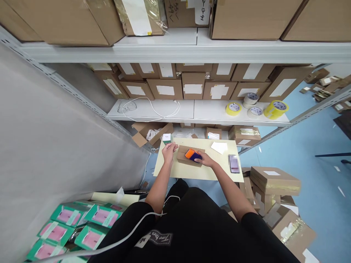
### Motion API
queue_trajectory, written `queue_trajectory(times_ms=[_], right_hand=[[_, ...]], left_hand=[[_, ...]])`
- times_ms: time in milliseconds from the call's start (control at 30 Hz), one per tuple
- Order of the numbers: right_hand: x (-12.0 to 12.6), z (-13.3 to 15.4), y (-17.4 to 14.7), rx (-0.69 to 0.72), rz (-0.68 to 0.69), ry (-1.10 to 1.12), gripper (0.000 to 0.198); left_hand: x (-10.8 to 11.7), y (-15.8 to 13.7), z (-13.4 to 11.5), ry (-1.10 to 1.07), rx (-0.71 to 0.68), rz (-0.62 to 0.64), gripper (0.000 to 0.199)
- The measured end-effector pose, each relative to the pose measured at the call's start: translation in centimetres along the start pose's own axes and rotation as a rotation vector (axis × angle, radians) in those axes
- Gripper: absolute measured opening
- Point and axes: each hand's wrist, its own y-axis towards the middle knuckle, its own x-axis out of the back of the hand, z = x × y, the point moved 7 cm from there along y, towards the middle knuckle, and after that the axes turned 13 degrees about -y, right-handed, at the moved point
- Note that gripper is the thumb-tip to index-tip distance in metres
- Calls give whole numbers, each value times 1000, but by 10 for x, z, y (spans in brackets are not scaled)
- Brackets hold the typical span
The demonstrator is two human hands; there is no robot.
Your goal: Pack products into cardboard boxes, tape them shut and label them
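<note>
My right hand [205, 159] grips an orange and dark-blue block-like object [193, 155], whose exact kind I cannot make out. It lies over a closed brown cardboard box [182, 157] on the pale yellow table [164, 168]. My left hand [169, 151] is raised just left of that box, fingers drawn together in a pinch; whatever they hold, if anything, is too small to name. Right behind the left hand stands a small white and green box [166, 138]. White paper [219, 147] and a blurred flat purplish item [234, 164] rest on the table's right side.
Above the table, a white shelf [186, 109] carries tape rolls [233, 108], a white cable [153, 109] and glasses. An open carton [140, 134] stands behind the table's left. Stacked cartons [274, 179] are at right, green-and-pink boxes [101, 215] at lower left.
</note>
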Motion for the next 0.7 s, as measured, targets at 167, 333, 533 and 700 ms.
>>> queue_trajectory(times_ms=[167, 333, 533, 700], right_hand=[[6, 5, 4, 10, 4, -10, 51], [13, 14, 12, 8, -73, -28, 45], [10, 13, 29, -83, -52, -50, 45], [7, 11, 39, -120, -40, -134, 46]], left_hand=[[20, 14, 22, 2, 39, -75, 48], [38, 26, 58, -12, 189, -134, 49], [52, 32, 92, -32, 291, -180, 51], [56, 35, 112, -31, 373, -182, 48]])
